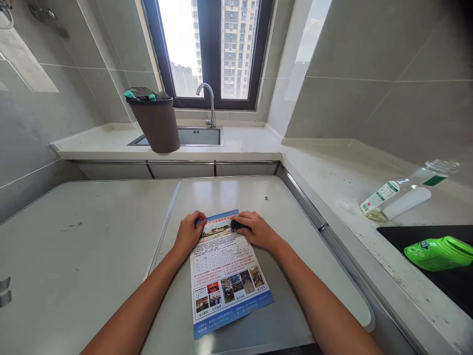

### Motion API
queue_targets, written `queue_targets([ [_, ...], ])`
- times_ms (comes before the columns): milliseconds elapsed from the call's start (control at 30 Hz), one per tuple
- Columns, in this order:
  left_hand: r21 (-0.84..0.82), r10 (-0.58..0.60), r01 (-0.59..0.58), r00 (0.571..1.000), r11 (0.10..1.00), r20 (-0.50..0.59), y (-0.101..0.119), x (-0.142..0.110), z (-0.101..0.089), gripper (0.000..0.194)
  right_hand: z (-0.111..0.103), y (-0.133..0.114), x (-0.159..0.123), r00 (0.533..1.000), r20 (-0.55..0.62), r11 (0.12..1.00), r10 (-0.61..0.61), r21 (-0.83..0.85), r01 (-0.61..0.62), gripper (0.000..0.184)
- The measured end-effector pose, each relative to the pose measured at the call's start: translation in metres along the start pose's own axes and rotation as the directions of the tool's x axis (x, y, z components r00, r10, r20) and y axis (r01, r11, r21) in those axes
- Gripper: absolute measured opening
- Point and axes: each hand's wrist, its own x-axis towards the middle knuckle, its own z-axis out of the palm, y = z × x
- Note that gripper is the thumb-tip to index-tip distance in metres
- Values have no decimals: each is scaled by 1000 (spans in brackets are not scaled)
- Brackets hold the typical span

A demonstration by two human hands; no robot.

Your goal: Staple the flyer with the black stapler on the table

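Observation:
A printed flyer (227, 254) with blue bands, red and black text and small photos lies on the pale table top. My left hand (189, 232) is closed at its upper left edge, with thumb and curled fingers on the paper. Beside the flyer's upper right corner, my right hand (258, 230) is closed around a small black object (240, 226). Its dark end rests over the printed building picture; the fingers hide the remainder, and I cannot make out its kind.
Past the table (107, 236), a brown bin (157, 125) with bottles in it stands by the sink (199, 136) and faucet (212, 103). On the right counter (332, 167) are a clear bottle (391, 197), leaning in view, and a green container (439, 253) on a black surface.

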Motion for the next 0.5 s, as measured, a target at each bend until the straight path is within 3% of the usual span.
queue_targets([
  [500, -27, 0, 0, 1000, 1000, 9, 2, 0, -1, 13, -2, -13, 3, 996, 73, 992, 45, -123, -35, 43],
])
